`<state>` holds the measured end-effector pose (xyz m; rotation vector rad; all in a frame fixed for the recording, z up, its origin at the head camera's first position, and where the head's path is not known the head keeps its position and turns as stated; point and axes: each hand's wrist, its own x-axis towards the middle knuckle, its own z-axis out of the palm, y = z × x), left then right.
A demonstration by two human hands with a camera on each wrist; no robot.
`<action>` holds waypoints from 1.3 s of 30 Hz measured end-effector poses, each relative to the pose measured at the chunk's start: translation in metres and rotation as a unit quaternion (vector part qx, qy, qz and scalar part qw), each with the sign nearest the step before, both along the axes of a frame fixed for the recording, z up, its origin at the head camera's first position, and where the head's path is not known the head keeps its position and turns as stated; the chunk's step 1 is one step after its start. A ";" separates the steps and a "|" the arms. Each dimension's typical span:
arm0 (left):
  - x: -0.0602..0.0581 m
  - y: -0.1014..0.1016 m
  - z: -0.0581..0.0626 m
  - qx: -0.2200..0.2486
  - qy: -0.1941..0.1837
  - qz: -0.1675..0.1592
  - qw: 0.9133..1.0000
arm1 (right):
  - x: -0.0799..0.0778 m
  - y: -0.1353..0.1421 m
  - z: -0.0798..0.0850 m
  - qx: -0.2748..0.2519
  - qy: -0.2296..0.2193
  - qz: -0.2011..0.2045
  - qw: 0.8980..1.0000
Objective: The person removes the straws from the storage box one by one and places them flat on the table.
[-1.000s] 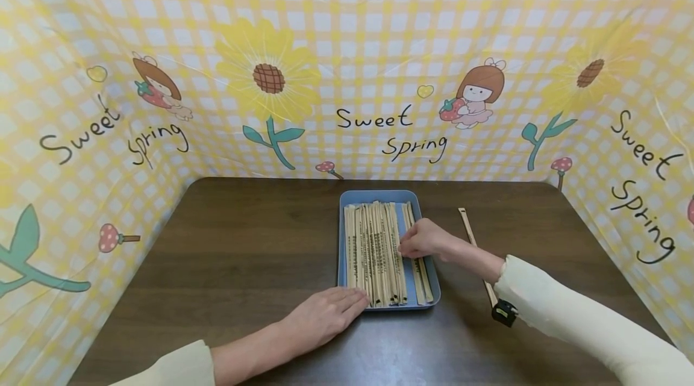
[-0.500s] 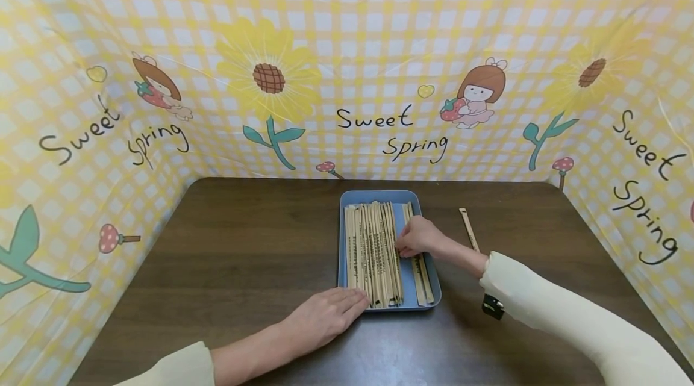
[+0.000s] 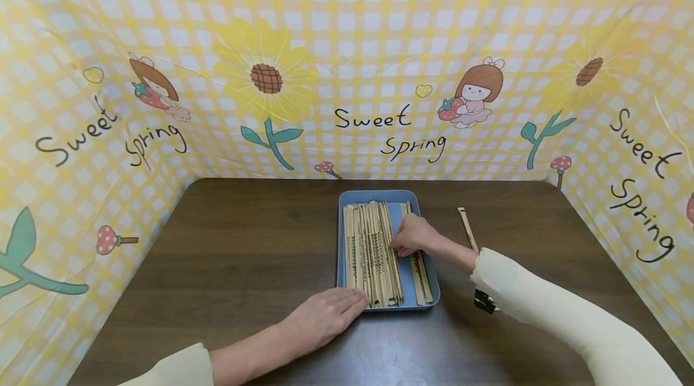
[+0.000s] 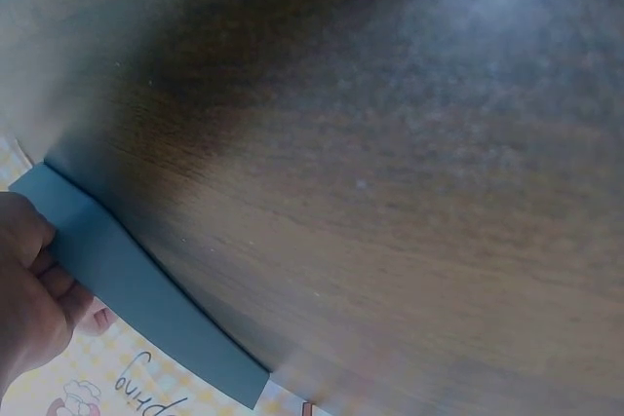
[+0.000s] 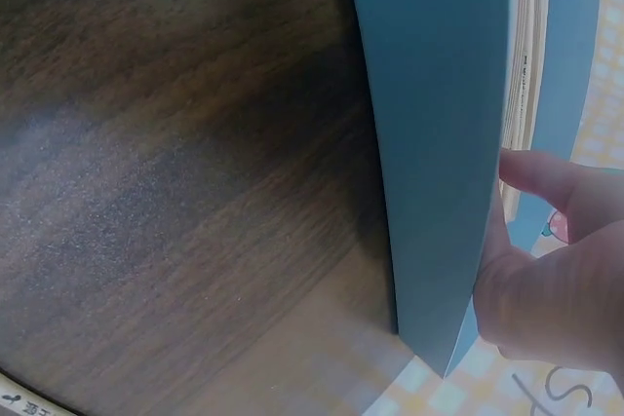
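The left hand (image 3: 325, 312) is resting at the near corner of the tray (image 3: 409, 287); whether it is gripping, I cannot tell. Beyond it, many sticks (image 3: 373, 253) are lying inside. The right hand (image 3: 414, 234) is touching their right edge with bent fingers; whether it is pinching any, I cannot tell. Another stick (image 3: 467, 224) is lying to its right on the surface (image 3: 244, 241).

Yellow checked floral backdrop (image 3: 358, 43), dark wooden table (image 3: 249, 241)

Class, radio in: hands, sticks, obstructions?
Left hand holds tray corner. Right hand at sticks inside, grip unclear. Way looks unobstructed; loose stick lies outside.
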<state>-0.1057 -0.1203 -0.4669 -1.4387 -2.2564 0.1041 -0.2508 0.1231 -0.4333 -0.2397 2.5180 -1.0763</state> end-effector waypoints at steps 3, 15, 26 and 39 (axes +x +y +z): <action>0.000 0.000 0.000 0.002 -0.004 0.000 1.000 | 0.000 -0.001 0.001 -0.002 -0.004 0.002 1.000; 0.000 0.001 0.000 0.002 -0.005 -0.003 1.000 | 0.001 -0.005 -0.001 0.016 -0.005 0.021 1.000; 0.000 0.001 0.002 0.000 -0.011 -0.001 1.000 | 0.000 -0.004 0.001 -0.003 -0.017 0.029 0.999; -0.001 0.002 0.000 0.005 -0.012 -0.009 1.000 | -0.005 0.017 0.017 -0.040 -0.046 0.009 0.998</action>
